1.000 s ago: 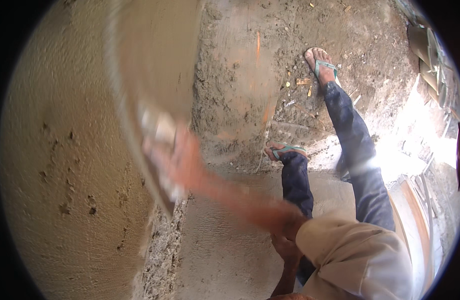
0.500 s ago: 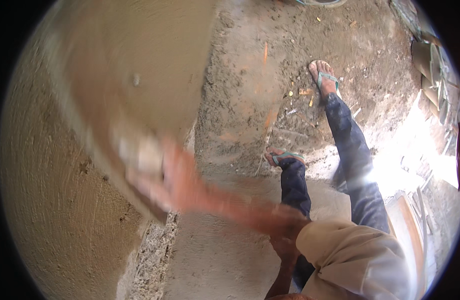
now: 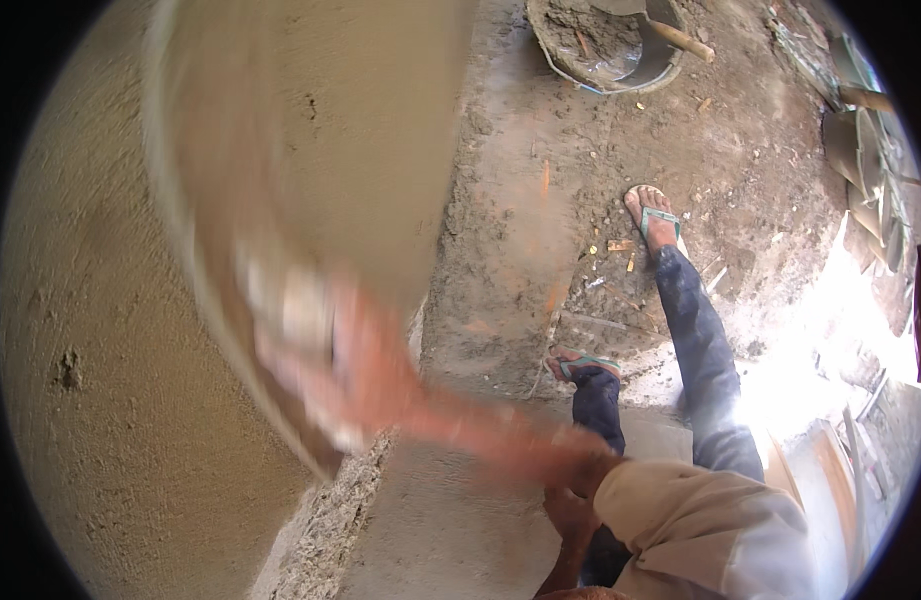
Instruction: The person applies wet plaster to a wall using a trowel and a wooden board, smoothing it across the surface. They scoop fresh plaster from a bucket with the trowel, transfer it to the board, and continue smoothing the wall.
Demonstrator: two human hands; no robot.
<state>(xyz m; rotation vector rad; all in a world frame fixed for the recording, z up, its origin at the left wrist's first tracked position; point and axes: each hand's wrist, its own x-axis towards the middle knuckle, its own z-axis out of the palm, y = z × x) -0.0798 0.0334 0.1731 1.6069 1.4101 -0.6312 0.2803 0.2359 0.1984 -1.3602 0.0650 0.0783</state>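
My right hand (image 3: 345,370), motion-blurred, is closed on the pale handle (image 3: 300,310) of a long, curved-looking float (image 3: 205,265), which lies against the wet plastered surface (image 3: 95,400) on the left and is smeared by motion along its length. My left hand (image 3: 565,515) is low in the middle, beside my dark-trousered leg under the right forearm; its fingers are mostly hidden. A rough, crumbly strip (image 3: 330,520) runs below the float, beside a smoother grey band (image 3: 430,520).
My sandalled feet (image 3: 655,225) rest on the dirty floor (image 3: 750,140). At the top stands a bucket (image 3: 610,60) with grey mortar and a wooden-handled tool in it. Shovel-like pieces (image 3: 850,150) line the right edge, with boards (image 3: 830,460) in bright light lower right.
The view has shifted, so the floor and feet sit lower and the bucket shows at the top. The float and my right hand have swung left, then slightly down, still blurred.
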